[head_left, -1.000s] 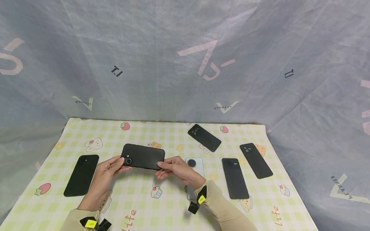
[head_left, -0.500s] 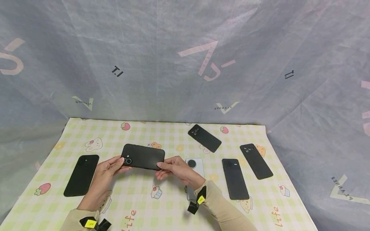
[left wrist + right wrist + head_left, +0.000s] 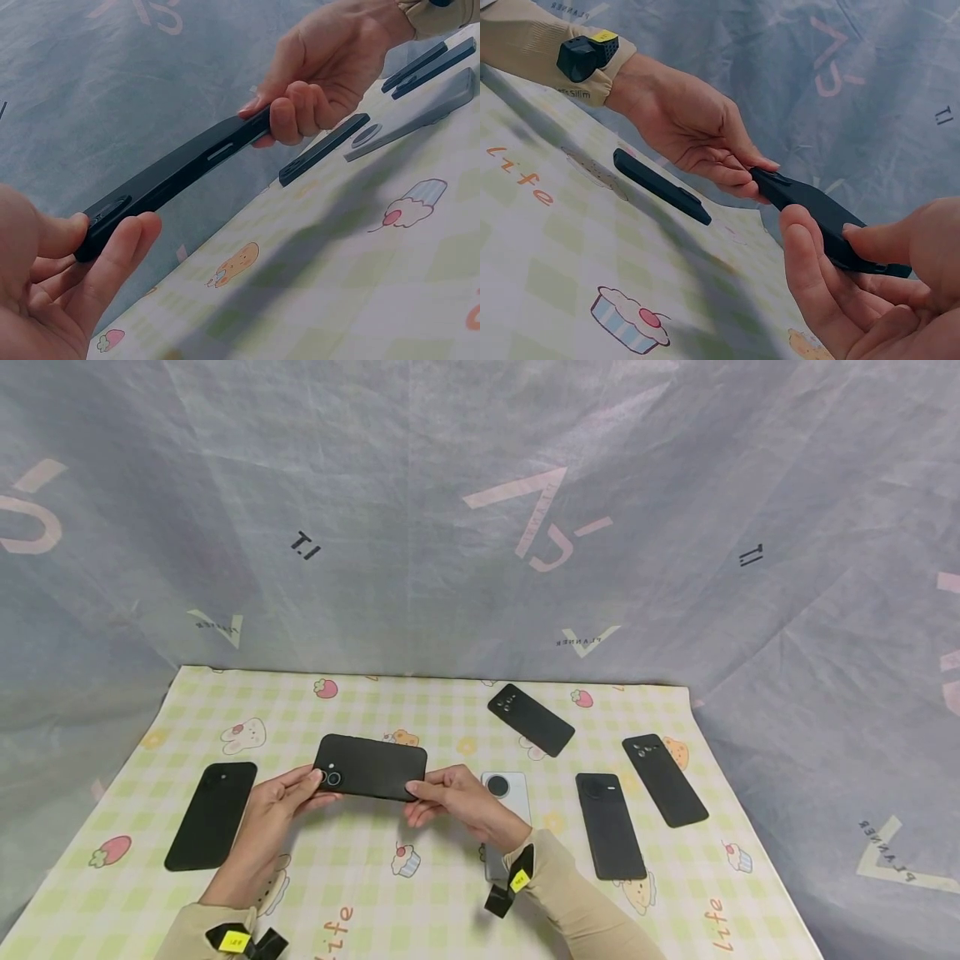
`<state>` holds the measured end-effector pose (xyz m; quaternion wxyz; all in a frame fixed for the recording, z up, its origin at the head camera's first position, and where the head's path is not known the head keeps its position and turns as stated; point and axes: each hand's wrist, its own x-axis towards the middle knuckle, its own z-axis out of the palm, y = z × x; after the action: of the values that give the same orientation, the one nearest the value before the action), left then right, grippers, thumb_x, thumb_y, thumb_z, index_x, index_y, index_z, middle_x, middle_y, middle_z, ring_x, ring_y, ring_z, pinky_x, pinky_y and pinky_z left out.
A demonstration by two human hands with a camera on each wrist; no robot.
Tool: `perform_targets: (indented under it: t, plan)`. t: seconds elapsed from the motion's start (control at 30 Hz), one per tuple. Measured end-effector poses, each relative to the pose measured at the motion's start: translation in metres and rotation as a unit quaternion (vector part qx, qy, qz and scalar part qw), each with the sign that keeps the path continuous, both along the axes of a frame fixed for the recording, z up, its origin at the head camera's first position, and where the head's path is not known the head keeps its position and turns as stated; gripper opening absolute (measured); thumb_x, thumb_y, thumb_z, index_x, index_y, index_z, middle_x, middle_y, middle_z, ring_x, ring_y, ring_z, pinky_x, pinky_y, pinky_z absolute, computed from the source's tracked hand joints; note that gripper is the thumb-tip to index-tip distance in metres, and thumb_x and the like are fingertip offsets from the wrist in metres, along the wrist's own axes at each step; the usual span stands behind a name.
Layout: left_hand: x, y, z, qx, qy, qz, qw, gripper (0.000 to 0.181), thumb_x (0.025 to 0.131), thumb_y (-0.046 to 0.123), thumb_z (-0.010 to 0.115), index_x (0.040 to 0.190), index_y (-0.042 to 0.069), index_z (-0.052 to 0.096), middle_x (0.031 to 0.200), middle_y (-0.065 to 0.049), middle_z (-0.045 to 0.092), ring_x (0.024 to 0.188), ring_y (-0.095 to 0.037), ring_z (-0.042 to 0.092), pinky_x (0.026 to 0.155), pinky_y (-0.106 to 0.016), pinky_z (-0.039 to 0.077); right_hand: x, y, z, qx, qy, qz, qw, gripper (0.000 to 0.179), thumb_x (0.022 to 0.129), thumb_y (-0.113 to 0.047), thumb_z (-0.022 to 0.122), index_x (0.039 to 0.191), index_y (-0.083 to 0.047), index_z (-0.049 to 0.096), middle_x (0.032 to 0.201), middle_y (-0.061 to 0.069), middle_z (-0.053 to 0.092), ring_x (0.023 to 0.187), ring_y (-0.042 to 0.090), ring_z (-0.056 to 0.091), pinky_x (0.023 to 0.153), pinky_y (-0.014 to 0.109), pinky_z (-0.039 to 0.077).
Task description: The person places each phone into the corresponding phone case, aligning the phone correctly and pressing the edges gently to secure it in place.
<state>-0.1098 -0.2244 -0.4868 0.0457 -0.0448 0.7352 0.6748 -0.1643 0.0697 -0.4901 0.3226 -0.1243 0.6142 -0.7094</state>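
Both hands hold a black phone (image 3: 372,767) sideways above the table, its back with two ringed lenses turned up. My left hand (image 3: 277,802) pinches the camera end, thumb beside the lenses. At the opposite end my right hand (image 3: 467,803) grips with its thumb on the back and its fingers curled beneath. A slot shows in the phone's long edge (image 3: 220,153) in the left wrist view, and the phone's shadow falls on the cloth below. The right wrist view has both hands at the two ends of the phone (image 3: 821,210).
A black phone-shaped piece (image 3: 212,817) lies left of my left forearm. Under my right forearm is a partly hidden white phone (image 3: 512,785) with a round camera. Further right lie a dark phone (image 3: 611,827) and two black camera-holed slabs (image 3: 666,781). The checked tablecloth (image 3: 420,910) meets a grey curtain.
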Motion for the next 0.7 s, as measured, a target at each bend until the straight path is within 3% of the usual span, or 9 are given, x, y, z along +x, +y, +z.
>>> perform_targets:
  t: [0.33, 0.57, 0.7]
  plan:
    - [-0.0015, 0.0013, -0.0019, 0.028, 0.007, 0.004, 0.9996, 0.061, 0.113, 0.033, 0.058, 0.154, -0.011, 0.048, 0.112, 0.008, 0.077, 0.097, -0.013, 0.079, 0.097, -0.015, 0.055, -0.0004, 0.0002, -0.0057, 0.014, 0.014, 0.007, 0.9998, 0.033, 0.108, -0.025, 0.068, 0.104, 0.007, 0.073, 0.086, 0.006, 0.078, 0.074, 0.014, 0.076, 0.082, 0.038, 0.065]
    - [-0.0024, 0.0029, -0.0012, 0.043, 0.013, 0.002, 0.9990, 0.058, 0.114, 0.030, 0.058, 0.152, -0.013, 0.049, 0.113, 0.012, 0.076, 0.095, -0.011, 0.079, 0.097, -0.017, 0.056, 0.0001, 0.0004, -0.0063, 0.003, 0.019, 0.008, 0.9998, 0.027, 0.107, -0.023, 0.070, 0.098, 0.002, 0.074, 0.085, 0.005, 0.078, 0.072, 0.013, 0.075, 0.075, 0.028, 0.063]
    - [-0.0024, 0.0035, -0.0007, 0.044, 0.014, 0.001, 0.9989, 0.059, 0.114, 0.030, 0.057, 0.151, -0.014, 0.049, 0.112, 0.012, 0.076, 0.094, -0.010, 0.079, 0.096, -0.017, 0.056, 0.0004, 0.0005, -0.0068, 0.003, 0.020, 0.011, 0.9997, 0.027, 0.107, -0.024, 0.070, 0.096, 0.000, 0.074, 0.084, 0.004, 0.078, 0.072, 0.013, 0.075, 0.075, 0.029, 0.063]
